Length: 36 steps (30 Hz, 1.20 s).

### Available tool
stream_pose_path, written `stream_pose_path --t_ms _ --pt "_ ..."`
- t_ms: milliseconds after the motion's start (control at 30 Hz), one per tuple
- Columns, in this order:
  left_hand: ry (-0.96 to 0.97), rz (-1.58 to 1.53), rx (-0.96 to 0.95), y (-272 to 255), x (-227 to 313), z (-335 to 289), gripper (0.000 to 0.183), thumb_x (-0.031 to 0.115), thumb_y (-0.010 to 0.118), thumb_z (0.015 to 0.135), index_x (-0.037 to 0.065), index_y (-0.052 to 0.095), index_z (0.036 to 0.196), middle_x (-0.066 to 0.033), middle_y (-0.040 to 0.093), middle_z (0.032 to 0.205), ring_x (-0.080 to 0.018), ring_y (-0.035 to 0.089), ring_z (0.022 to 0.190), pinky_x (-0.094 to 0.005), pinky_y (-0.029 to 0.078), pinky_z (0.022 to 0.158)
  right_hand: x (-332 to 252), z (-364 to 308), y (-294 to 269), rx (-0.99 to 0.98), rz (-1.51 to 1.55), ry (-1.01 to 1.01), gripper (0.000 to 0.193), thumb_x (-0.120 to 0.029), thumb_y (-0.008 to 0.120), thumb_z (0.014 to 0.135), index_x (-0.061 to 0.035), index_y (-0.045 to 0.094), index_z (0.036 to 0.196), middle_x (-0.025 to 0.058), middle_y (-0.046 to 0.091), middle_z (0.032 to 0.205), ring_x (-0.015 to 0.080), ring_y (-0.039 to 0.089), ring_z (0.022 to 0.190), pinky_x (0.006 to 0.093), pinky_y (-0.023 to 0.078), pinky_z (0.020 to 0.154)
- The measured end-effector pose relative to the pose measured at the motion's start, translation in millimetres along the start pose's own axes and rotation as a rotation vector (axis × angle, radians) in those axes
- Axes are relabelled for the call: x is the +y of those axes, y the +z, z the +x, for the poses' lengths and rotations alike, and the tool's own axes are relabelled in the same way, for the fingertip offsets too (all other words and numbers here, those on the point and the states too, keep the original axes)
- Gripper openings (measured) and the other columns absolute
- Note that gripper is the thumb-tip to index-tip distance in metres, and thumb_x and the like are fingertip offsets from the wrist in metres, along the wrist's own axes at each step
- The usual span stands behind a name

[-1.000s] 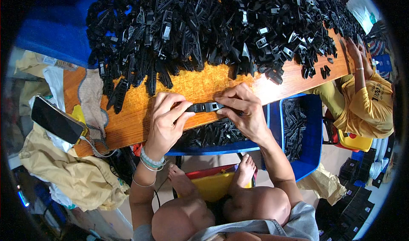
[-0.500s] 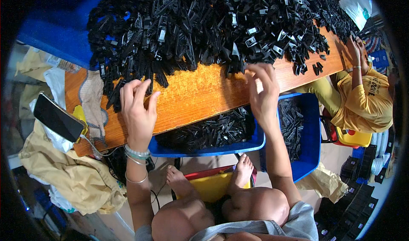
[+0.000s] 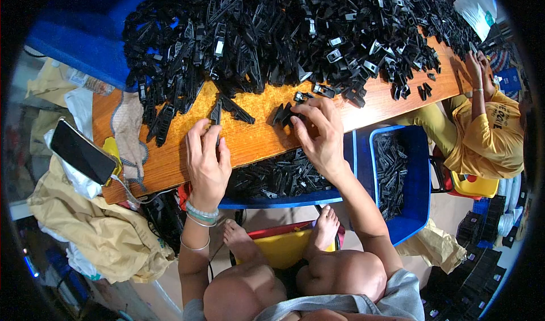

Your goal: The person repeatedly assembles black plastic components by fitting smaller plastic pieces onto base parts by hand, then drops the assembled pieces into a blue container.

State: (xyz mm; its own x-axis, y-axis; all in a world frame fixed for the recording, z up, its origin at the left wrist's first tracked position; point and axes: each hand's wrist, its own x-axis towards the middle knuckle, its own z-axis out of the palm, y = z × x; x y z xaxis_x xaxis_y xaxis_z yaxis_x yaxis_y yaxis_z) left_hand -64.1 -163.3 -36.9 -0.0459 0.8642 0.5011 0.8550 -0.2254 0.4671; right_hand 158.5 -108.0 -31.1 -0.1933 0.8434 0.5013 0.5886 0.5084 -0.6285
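Observation:
A large heap of small black plastic parts covers the far side of the wooden table. My left hand is at the near edge, thumb and fingers closed on the lower end of a slim black plastic part. Another long black part lies just beyond it. My right hand curls its fingertips over a small cluster of black plastic parts, pulled a little out of the heap. The fingers partly hide what they grip.
Below the table edge sits a blue bin of black parts, with a second blue bin to its right. A phone and a cloth are at left. Another person works at the far right.
Both hands have come closer together; the right moved left and nearer, the left moved right. Some black parts now lie apart from the heap, at the fingers of both hands.

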Motion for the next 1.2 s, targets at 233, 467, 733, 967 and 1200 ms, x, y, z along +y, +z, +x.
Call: stream_pose_path --t_ms 233,467,733,967,1200 --pt "-0.028 0.034 0.057 0 -7 6 0.012 -0.001 0.063 0.086 -0.003 0.061 0.097 -0.0168 0.056 0.108 -0.0344 0.056 0.096 -0.0422 0.046 0.083 3 -4 1 0.036 0.114 0.075 0.023 0.002 0.065 0.08 -0.0025 0.064 0.102 0.0144 0.057 0.099 0.0328 0.056 0.093 0.041 0.045 0.083" --pt "-0.073 -0.058 0.074 -5 1 -4 0.026 -0.008 0.056 0.086 -0.004 0.062 0.111 -0.0167 0.057 0.115 -0.0339 0.056 0.106 -0.041 0.047 0.089 -7 -6 -8 0.039 -0.049 0.081 0.023 -0.007 0.068 0.084 -0.0017 0.062 0.105 0.0144 0.062 0.09 0.0332 0.061 0.084 0.0419 0.046 0.076" --pt "0.12 -0.081 -0.201 -12 6 11 0.029 -0.002 0.063 0.082 -0.002 0.064 0.111 -0.0164 0.059 0.113 -0.0351 0.054 0.105 -0.0428 0.045 0.091 -6 7 12 -0.092 0.001 0.299 0.025 -0.016 0.07 0.084 -0.0035 0.062 0.104 0.0137 0.065 0.077 0.0331 0.064 0.068 0.0419 0.05 0.067" --pt "0.125 -0.303 -0.16 13 20 13 0.028 -0.001 0.075 0.073 -0.003 0.066 0.099 -0.0142 0.059 0.097 -0.0315 0.056 0.088 -0.0403 0.048 0.077 -1 7 4 0.06 0.186 0.186 0.026 -0.003 0.072 0.08 -0.0009 0.061 0.103 0.0129 0.062 0.091 0.0254 0.063 0.076 0.0341 0.051 0.069" --pt "0.048 -0.324 -0.146 13 14 12 0.028 -0.001 0.077 0.071 0.0 0.071 0.098 -0.0108 0.06 0.095 -0.0274 0.055 0.086 -0.0379 0.048 0.075 -13 -16 -13 -0.314 0.336 0.21 0.024 -0.004 0.075 0.078 0.0019 0.068 0.1 0.0131 0.062 0.09 0.0252 0.061 0.075 0.0333 0.05 0.067"
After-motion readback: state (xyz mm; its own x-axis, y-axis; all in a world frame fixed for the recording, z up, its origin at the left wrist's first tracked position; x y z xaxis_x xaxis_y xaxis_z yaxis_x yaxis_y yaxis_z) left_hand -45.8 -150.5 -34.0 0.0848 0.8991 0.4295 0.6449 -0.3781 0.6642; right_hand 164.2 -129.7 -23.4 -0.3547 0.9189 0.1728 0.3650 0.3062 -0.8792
